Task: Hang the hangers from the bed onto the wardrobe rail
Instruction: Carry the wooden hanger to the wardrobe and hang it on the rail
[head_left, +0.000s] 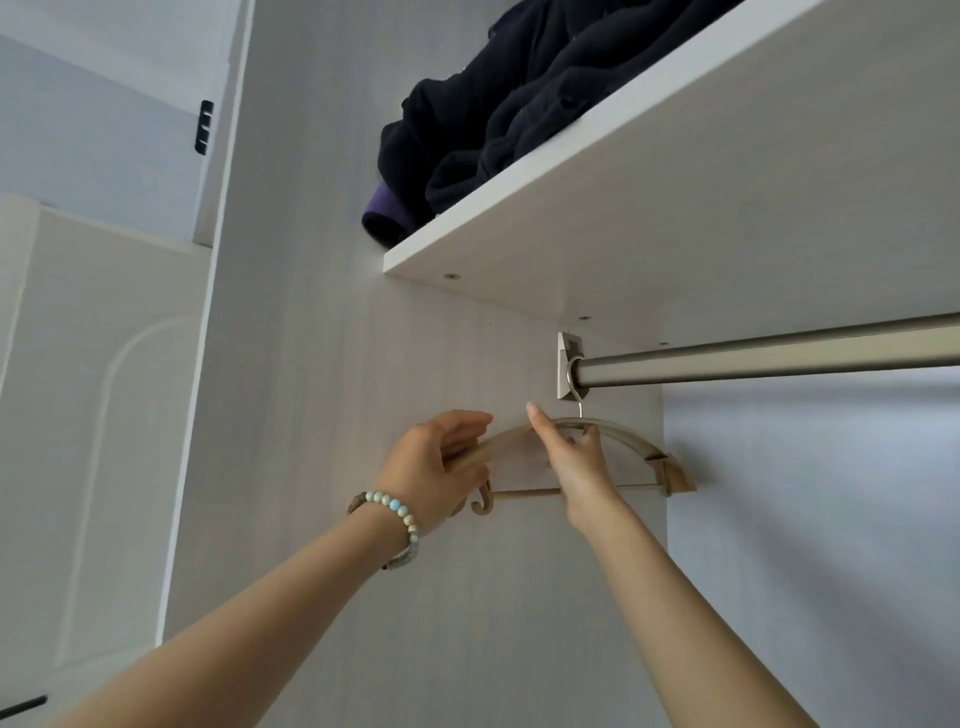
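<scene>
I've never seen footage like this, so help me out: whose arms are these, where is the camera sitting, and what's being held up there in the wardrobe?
No machine here: these are a person's two bare arms, filmed by one wide-angle camera worn on their head, looking up into a wardrobe. The left hand, with a bead bracelet at the wrist, and the right hand both grip a beige hanger. Its metal hook sits at the end of the metal rail, by the wall bracket. On the white shelf above lie dark clothes.

shelf (675, 234): dark clothes (519, 104), purple roll, maybe fabric (382, 208) | white door (104, 415) left
</scene>
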